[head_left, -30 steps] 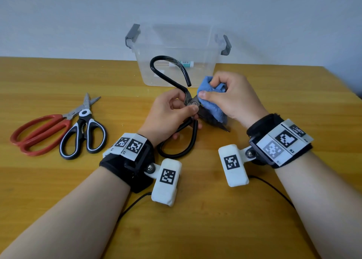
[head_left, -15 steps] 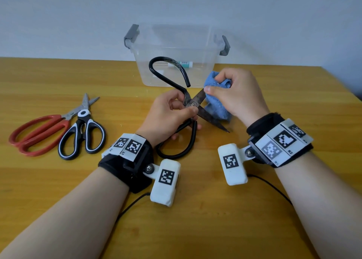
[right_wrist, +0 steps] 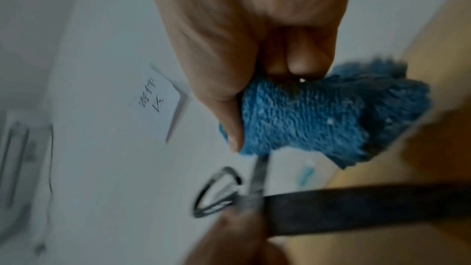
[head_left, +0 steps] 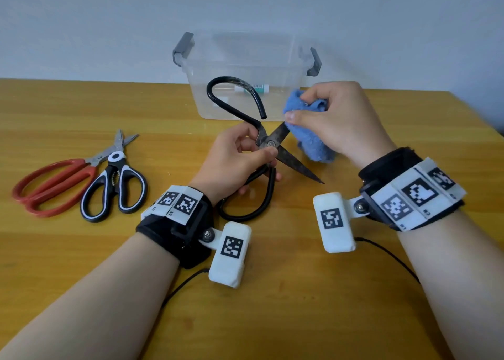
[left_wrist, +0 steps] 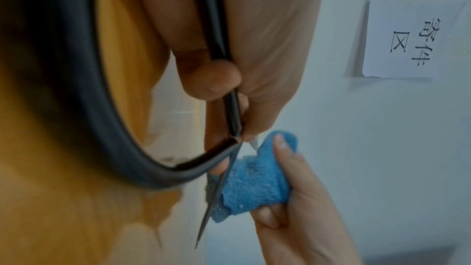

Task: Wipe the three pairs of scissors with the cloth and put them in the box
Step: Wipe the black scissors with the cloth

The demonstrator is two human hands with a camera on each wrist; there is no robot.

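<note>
Over at the left of the head view, we see the red-handled scissors (head_left: 51,185) lying closed on the wooden table (head_left: 272,318), with the black-and-white scissors (head_left: 116,188) just beside them on their right, blades crossing near the tips. Moving toward the centre, our left hand (head_left: 234,163) grips the black iron scissors (head_left: 268,144) close to the pivot, thumb pressed by the rivet and fingers curled round the lower handle loop; the blades are spread wide, one pointing down to the right over the table, the other up to the right. The upper handle loop rises in front of the clear plastic box (head_left: 245,59), which stands at the top centre of the frame against the wall, grey latches at both ends; inside it we can make out only a small label. To the right of centre, our right hand (head_left: 338,119) pinches the bunched blue cloth (head_left: 313,144) between thumb and fingers, folded over the upper blade so that its tip is hidden. In the left wrist view the blue cloth (left_wrist: 252,184) sits against the thin blade edge, with the thumb on top. In the right wrist view, which is blurred, the cloth (right_wrist: 305,120) covers the end of the blade below the fingers.
</note>
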